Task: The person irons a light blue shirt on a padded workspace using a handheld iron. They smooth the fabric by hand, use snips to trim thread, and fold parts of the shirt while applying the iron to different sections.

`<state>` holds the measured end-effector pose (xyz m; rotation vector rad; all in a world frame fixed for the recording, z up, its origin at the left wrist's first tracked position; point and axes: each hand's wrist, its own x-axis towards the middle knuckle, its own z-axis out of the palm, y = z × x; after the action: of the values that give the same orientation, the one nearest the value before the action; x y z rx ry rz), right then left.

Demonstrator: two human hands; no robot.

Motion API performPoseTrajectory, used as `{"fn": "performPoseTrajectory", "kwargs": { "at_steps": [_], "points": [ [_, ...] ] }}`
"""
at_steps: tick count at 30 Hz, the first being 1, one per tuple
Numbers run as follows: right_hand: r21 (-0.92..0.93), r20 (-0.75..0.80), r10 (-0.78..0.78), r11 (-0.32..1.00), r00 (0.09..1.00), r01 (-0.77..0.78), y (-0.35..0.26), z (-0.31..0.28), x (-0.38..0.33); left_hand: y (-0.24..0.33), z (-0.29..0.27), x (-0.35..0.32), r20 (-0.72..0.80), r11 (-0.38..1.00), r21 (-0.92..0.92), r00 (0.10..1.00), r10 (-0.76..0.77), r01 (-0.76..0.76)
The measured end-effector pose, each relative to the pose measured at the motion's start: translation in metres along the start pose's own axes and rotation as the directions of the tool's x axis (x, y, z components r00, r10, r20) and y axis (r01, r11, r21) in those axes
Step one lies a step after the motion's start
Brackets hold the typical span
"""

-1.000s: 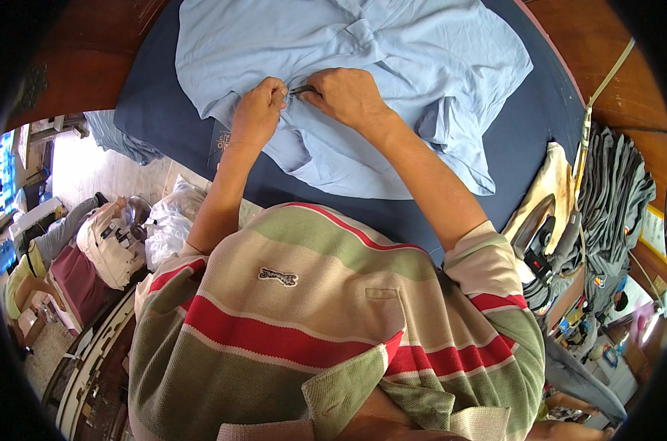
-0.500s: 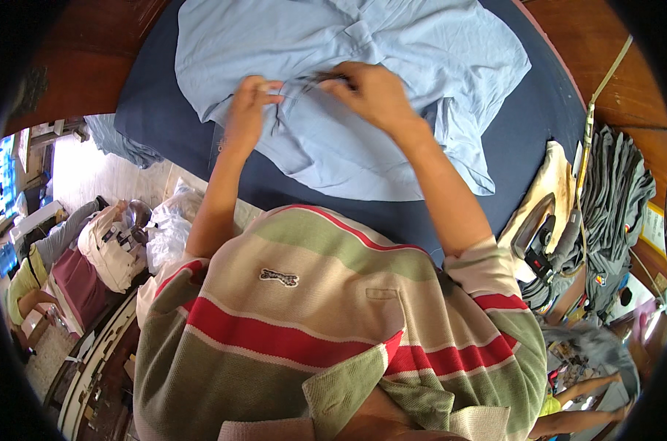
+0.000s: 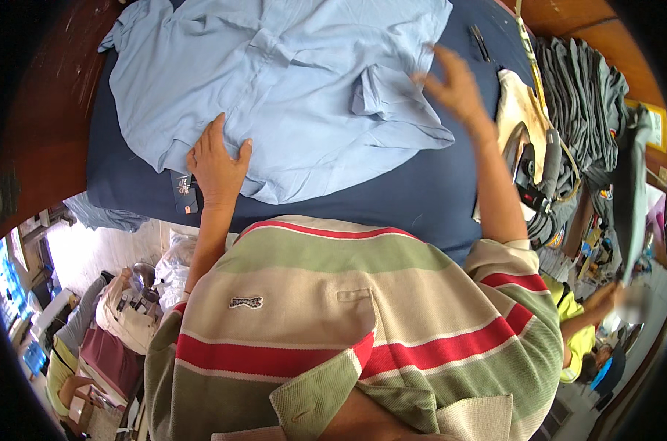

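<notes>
A light blue shirt (image 3: pixel 289 125) lies spread and wrinkled over the dark blue table cover (image 3: pixel 348 209). My left hand (image 3: pixel 219 162) rests on its near left part, fingers spread and holding nothing. Beside that wrist, a dark printed tag (image 3: pixel 185 192) pokes out from under the shirt edge. My right hand (image 3: pixel 454 88) is at the shirt's right edge, near a folded-over sleeve (image 3: pixel 392 95). Its fingers are apart and slightly smeared, with nothing in them. A small pair of dark thread snips (image 3: pixel 479 44) lies on the cover at the far right.
An iron (image 3: pixel 523 162) sits at the right on a scorched cream cloth (image 3: pixel 511 110), its cable running upward. Behind it is a stack of dark grey folded garments (image 3: pixel 579 103). Another person in a yellow top (image 3: pixel 579 334) is at the lower right, holding a grey garment (image 3: pixel 635 191).
My right hand has let go of the thread snips, which now lie at the far right, and moved right. My left hand has come down flat on the shirt. The whole view has shifted.
</notes>
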<state>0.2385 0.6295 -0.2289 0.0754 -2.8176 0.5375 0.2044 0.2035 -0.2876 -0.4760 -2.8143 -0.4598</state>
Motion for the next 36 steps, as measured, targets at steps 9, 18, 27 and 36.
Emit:
{"fn": "performPoseTrajectory", "kwargs": {
  "at_steps": [9, 18, 27, 36],
  "points": [
    [0.931, -0.014, 0.953, 0.124, 0.304, -0.344, 0.014, 0.012, -0.123, -0.019, 0.005, -0.005, 0.104, 0.984, 0.164, 0.993, 0.050, -0.066],
    [-0.375, -0.165, 0.283, 0.868, 0.945, -0.326, -0.018, -0.002, -0.180, 0.008, -0.021, -0.060, 0.203, 0.908, -0.138, 0.886, 0.417, -0.395],
    [0.107, 0.341, 0.336, 0.914, 0.878, -0.391, -0.003, -0.038, -0.135, -0.054, -0.087, -0.001, 0.621, 0.886, 0.062, 0.713, 0.326, -0.459],
    [0.266, 0.213, 0.361, 0.873, 0.908, -0.409, -0.028, -0.021, -0.173, 0.153, 0.027, 0.075, 0.122, 0.832, -0.209, 0.830, 0.544, -0.514]
  ]
}}
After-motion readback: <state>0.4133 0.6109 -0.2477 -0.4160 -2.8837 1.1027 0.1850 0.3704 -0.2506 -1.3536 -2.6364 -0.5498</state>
